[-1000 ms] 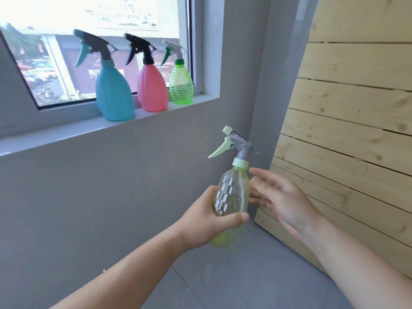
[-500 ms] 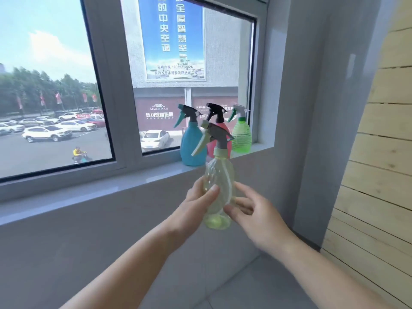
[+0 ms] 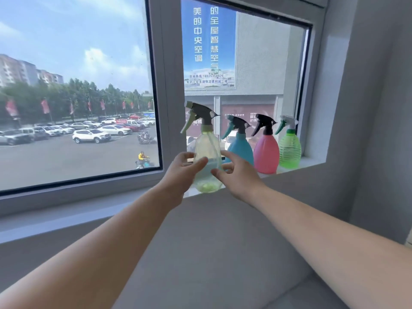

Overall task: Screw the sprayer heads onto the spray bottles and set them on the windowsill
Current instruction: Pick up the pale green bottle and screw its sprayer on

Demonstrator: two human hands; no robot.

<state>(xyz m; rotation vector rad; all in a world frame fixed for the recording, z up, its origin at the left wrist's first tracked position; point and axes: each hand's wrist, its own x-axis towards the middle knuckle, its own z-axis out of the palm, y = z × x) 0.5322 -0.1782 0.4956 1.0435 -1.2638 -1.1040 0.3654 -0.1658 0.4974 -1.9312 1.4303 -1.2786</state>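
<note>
A pale yellow-green translucent bottle (image 3: 207, 162) is seen upright at the windowsill (image 3: 312, 162), its base at the sill's front edge; whether the base rests on the sill cannot be told. A grey sprayer head (image 3: 199, 115) with a pale green trigger and collar is fitted on its neck, trigger pointing left. A dip tube is visible through the wall, and the bottom looks denser green.

To the right of this bottle, three bottles are lined up on the sill: a blue bottle (image 3: 240, 148) just beside it, then a pink bottle (image 3: 266, 152), then a ribbed green bottle (image 3: 289, 150) nearest the window's right jamb. All three carry sprayer heads with triggers pointing left.

The left hand (image 3: 180, 175) is wrapped around the pale bottle's left side, thumb across the front of the body. The right hand (image 3: 238, 175) is set against the bottle's right side, fingertips touching the lower body, fingers loosely curled rather than clamped. Both forearms are extended forward from the lower frame.

Compared with half a second ago, the pale bottle is found left of the blue bottle instead of in front of the row, and lower, at sill level. The three set bottles are unchanged in order.
</note>
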